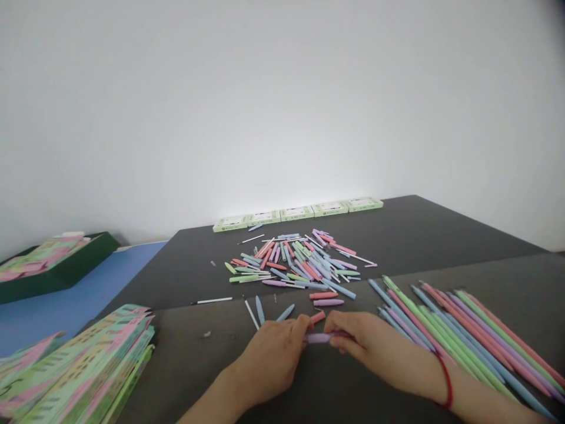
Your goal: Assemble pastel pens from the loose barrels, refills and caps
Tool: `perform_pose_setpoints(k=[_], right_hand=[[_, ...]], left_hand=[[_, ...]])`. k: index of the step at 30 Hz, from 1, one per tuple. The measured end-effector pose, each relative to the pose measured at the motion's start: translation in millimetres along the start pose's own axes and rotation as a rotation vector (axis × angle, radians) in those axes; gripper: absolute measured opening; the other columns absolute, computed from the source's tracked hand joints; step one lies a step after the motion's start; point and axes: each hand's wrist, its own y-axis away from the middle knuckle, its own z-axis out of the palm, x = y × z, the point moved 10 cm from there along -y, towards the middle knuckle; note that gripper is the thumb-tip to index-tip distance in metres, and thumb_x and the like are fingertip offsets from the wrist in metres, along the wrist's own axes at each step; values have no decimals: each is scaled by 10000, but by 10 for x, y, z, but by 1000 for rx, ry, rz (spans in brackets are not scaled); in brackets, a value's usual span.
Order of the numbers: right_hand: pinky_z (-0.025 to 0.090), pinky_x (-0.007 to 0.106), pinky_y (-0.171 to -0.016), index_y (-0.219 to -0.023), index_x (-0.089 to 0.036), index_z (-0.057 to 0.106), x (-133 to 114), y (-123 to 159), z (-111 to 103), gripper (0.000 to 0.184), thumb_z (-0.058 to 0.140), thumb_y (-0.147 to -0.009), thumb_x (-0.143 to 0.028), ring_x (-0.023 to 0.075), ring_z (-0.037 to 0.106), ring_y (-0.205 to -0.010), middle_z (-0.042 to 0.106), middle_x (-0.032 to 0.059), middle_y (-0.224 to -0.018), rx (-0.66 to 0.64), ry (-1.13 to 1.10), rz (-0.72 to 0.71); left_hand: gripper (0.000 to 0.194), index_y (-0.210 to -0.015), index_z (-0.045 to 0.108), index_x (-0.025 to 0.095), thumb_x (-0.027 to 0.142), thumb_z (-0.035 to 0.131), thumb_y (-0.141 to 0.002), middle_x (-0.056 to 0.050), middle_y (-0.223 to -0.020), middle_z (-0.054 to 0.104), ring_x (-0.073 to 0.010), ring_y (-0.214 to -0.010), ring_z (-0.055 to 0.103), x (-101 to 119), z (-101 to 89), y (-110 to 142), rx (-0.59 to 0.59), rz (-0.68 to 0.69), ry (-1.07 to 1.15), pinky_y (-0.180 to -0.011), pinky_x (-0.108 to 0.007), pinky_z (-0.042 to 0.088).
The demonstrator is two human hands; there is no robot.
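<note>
Pinching a purple pen tube at both ends, low at the near side of the dark table.

Gripping narrowly, with the left hand closed on one end and the right hand, above a red wristband, on the other; leaving contact between tube and table unclear. Working just in front of a loose pile of pen parts, beside long pens lying at the right. Facing five flat boxes along the table's back, contents hidden. Working well apart from a green tray at far left, with pink and pale-green papers heaped inside, and nearer to overlapping printed packets.
</note>
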Motion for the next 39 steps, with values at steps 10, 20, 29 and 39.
perform_pose_setpoints(k=[10, 20, 29, 39], right_hand=[[368, 236, -615, -790, -210, 590, 96, -31, 159, 112, 511, -869, -203, 157, 571, -666, 642, -12, -735, -20, -41, 45], [358, 230, -617, -795, -208, 574, 59, -15, 196, 110, 504, -880, -216, 150, 566, -672, 638, -17, -741, -39, -17, -21], [344, 234, -611, -799, -210, 578, 80, -12, 226, 90, 510, -858, -214, 147, 554, -670, 634, -17, -750, -14, 0, -22], [322, 197, -512, -668, -181, 526, 169, -17, 440, 193, 434, -836, -164, 94, 467, -535, 519, -49, -597, -189, -388, 77]], left_hand=[[561, -1343, 253, 238, 75, 423, -833, -77, -1114, 633, -255, -990, 625, 63, 53, 2, -48, 29, -20, -717, -343, 467], [648, -1438, 121, 243, 88, 385, -867, -88, -1197, 606, -257, -1000, 630, 85, 79, 0, -77, 58, 40, -761, -351, 476], [653, -1429, 138, 239, 93, 404, -850, -78, -1261, 570, -256, -957, 639, 136, 67, 7, -92, 110, 0, -751, -372, 487], [369, -1215, 415, 182, 183, 429, -847, -110, -1104, 635, -272, -905, 636, 180, -7, 58, -69, 35, -58, -704, -364, 466]])
